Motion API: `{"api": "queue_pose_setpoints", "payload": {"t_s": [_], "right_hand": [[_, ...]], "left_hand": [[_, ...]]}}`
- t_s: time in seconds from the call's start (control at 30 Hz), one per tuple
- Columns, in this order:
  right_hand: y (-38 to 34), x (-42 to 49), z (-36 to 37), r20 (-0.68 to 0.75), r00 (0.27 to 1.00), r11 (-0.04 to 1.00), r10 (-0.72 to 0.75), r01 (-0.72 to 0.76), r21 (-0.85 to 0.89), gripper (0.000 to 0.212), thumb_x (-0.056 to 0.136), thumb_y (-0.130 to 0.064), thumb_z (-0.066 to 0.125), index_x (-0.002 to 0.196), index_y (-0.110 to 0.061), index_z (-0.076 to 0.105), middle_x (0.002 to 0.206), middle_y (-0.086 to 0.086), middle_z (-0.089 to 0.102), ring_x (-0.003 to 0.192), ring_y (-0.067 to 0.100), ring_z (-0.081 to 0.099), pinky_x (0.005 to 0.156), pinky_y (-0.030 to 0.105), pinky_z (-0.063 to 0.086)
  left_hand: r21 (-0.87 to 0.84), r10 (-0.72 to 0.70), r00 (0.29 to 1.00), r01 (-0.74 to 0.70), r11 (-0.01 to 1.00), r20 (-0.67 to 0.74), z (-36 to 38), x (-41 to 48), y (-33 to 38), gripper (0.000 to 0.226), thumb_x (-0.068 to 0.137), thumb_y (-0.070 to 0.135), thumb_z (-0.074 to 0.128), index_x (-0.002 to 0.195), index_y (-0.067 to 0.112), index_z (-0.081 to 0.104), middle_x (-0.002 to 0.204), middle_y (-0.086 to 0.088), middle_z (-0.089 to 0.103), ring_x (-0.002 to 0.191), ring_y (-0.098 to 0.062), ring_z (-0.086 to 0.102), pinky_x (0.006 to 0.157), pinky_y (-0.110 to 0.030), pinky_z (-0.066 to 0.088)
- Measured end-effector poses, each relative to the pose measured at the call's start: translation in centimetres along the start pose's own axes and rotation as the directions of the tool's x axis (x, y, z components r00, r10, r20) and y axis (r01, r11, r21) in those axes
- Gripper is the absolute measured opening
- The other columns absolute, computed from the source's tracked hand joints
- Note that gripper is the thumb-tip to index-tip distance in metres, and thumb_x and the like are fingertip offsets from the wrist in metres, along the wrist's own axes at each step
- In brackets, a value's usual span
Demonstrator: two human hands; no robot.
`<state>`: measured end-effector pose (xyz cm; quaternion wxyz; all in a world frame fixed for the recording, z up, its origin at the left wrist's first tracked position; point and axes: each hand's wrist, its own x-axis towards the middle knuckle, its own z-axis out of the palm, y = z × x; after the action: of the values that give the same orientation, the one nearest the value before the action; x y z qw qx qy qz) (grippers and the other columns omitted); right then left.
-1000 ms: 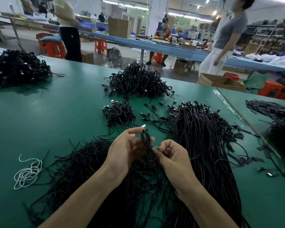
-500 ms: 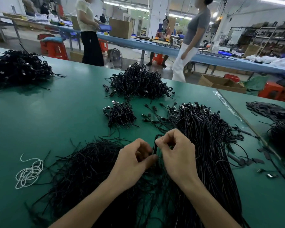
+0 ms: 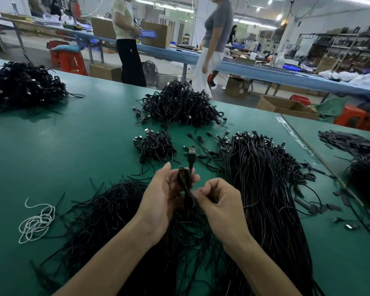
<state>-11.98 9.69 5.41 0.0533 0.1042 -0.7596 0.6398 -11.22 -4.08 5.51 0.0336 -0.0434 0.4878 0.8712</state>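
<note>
My left hand (image 3: 161, 202) curls round a small coiled black cable (image 3: 183, 178), held just above a heap of loose black strands (image 3: 107, 212) on the green tabletop (image 3: 73, 159). The cable's USB plug (image 3: 191, 151) stands up past my fingertips. My right hand (image 3: 221, 208) pinches the coil's lower end between thumb and forefinger.

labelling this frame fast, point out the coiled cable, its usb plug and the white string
coiled cable (image 3: 183, 178): head view, on its upper loop
usb plug (image 3: 191, 151): head view, on the metal shell
white string (image 3: 40, 220): head view, middle of the tangle
</note>
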Motion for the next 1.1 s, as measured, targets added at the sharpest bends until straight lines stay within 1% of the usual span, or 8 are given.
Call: {"api": "queue_pose_setpoints", "payload": {"t_s": [0.17, 0.33, 0.43, 0.57, 0.77, 0.87, 1.0, 1.1], "right_hand": [[0.2, 0.2, -0.8, 0.061, 0.995, 0.995, 0.076, -0.08, 0.06, 0.028, 0.085, 0.003, 0.072, 0.074, -0.015, 0.053, 0.069, 0.001, 0.068, 0.069, 0.01, 0.064, 0.068, 0.023, 0.053], [-0.1, 1.4, -1.5, -0.081, 0.995, 0.996, 0.055, -0.06, -0.063, 0.027, 0.083, -0.004, 0.076, 0.073, -0.016, 0.054, 0.075, 0.009, 0.068, 0.07, 0.017, 0.062, 0.072, 0.04, 0.057], [-0.3, 1.4, -1.2, -0.108, 0.994, 1.0, 0.007, -0.01, -0.02, 0.027, 0.084, -0.004, 0.075, 0.074, -0.018, 0.055, 0.074, 0.001, 0.071, 0.072, 0.012, 0.067, 0.07, 0.028, 0.055], [-0.3, 0.9, -0.5, -0.093, 0.995, 0.999, -0.037, 0.041, 0.037, 0.029, 0.084, -0.001, 0.074, 0.073, -0.02, 0.056, 0.073, -0.002, 0.071, 0.072, 0.011, 0.069, 0.069, 0.023, 0.056], [-0.1, 0.3, -0.6, -0.001, 0.999, 0.987, -0.053, 0.053, 0.151, 0.033, 0.084, 0.009, 0.069, 0.072, -0.02, 0.06, 0.076, 0.003, 0.071, 0.077, 0.016, 0.069, 0.072, 0.025, 0.056], [0.0, -0.2, -0.5, 0.101, 0.994, 0.985, -0.041, 0.023, 0.173, 0.025, 0.086, 0.009, 0.067, 0.076, -0.012, 0.057, 0.076, 0.006, 0.071, 0.075, 0.016, 0.068, 0.071, 0.024, 0.056], [0.2, -0.1, -0.8, 0.134, 0.99, 0.994, 0.031, -0.045, 0.097, 0.027, 0.086, 0.011, 0.065, 0.073, -0.011, 0.056, 0.065, -0.004, 0.064, 0.063, 0.005, 0.061, 0.063, 0.017, 0.051], [0.5, 0.1, -1.0, 0.139, 0.968, 0.96, 0.208, -0.23, 0.159, 0.028, 0.084, 0.006, 0.071, 0.074, -0.014, 0.054, 0.075, 0.005, 0.073, 0.083, 0.009, 0.072, 0.063, 0.015, 0.051]], "left_hand": [[0.218, 0.108, 0.992, -0.12, 0.969, 0.063, -0.4, -0.8, 0.2, 0.045, 0.084, 0.057, 0.051, 0.078, 0.024, 0.081, 0.1, 0.003, 0.075, 0.101, -0.004, 0.068, 0.092, -0.029, 0.045], [0.592, 0.236, 0.959, -0.281, 0.755, 0.154, -0.9, -1.0, -0.8, 0.003, 0.08, 0.024, 0.081, 0.079, 0.027, 0.08, 0.073, 0.01, 0.054, 0.065, -0.001, 0.051, 0.063, -0.012, 0.042], [0.661, 0.225, 0.947, -0.32, 0.679, 0.228, -0.6, -1.0, -1.6, 0.014, 0.09, 0.016, 0.073, 0.094, 0.028, 0.08, 0.058, 0.005, 0.06, 0.055, -0.009, 0.047, 0.055, -0.022, 0.041], [0.667, 0.124, 0.97, -0.235, 0.707, 0.211, -0.3, -0.7, -1.7, 0.028, 0.099, 0.029, 0.052, 0.096, 0.012, 0.074, 0.087, -0.026, 0.068, 0.07, -0.035, 0.061, 0.068, -0.055, 0.05], [0.324, -0.053, 0.998, 0.04, 0.945, 0.031, 0.0, -0.2, -1.1, 0.061, 0.095, 0.065, 0.037, 0.089, 0.023, 0.081, 0.093, -0.005, 0.076, 0.086, -0.018, 0.071, 0.07, -0.025, 0.054], [0.414, -0.026, 0.999, 0.004, 0.91, 0.047, -0.2, 0.1, -1.0, 0.07, 0.077, 0.081, 0.052, 0.082, 0.017, 0.08, 0.081, -0.007, 0.074, 0.078, -0.021, 0.07, 0.073, -0.031, 0.054], [0.57, -0.015, 0.991, -0.062, 0.82, 0.13, -1.6, 0.5, -0.4, 0.074, 0.072, 0.064, 0.07, 0.088, -0.008, 0.068, 0.069, -0.014, 0.054, 0.057, -0.021, 0.05, 0.056, -0.031, 0.042], [0.7, -0.089, 0.97, -0.098, 0.707, 0.225, -2.6, 0.7, 0.3, 0.06, 0.076, 0.057, 0.069, 0.091, -0.001, 0.071, 0.061, -0.001, 0.059, 0.052, -0.013, 0.051, 0.052, -0.025, 0.04]]}}
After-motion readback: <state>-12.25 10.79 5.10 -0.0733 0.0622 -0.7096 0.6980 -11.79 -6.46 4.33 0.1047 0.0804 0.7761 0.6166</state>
